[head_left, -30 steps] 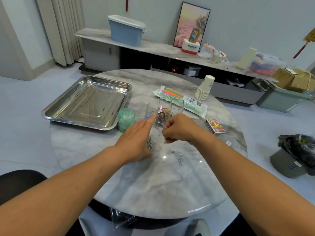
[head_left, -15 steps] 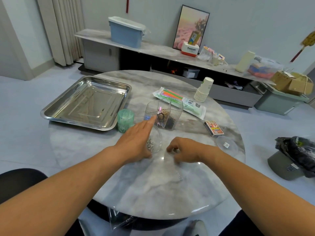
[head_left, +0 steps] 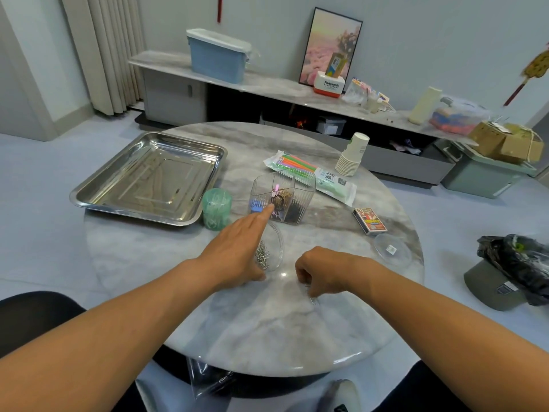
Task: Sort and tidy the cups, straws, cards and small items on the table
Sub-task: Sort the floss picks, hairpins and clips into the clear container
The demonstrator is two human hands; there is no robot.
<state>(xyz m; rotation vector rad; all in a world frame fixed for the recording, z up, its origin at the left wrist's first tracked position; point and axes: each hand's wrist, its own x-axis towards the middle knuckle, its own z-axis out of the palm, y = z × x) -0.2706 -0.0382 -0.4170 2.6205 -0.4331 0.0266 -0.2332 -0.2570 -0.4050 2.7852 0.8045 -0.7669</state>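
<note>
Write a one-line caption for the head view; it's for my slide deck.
Left hand steadies a clear dish of paper clips while right hand gathers strays from the marble table.

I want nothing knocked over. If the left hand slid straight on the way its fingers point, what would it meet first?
Most likely the clear organizer: the left hand points up and right, its fingertips almost at the organizer's near wall. Depth is unclear, so they may already touch it.

Pale walls and floor, a cream curtain (head_left: 101, 49), and a long low marble-topped cabinet (head_left: 267, 93) along the wall.
</note>
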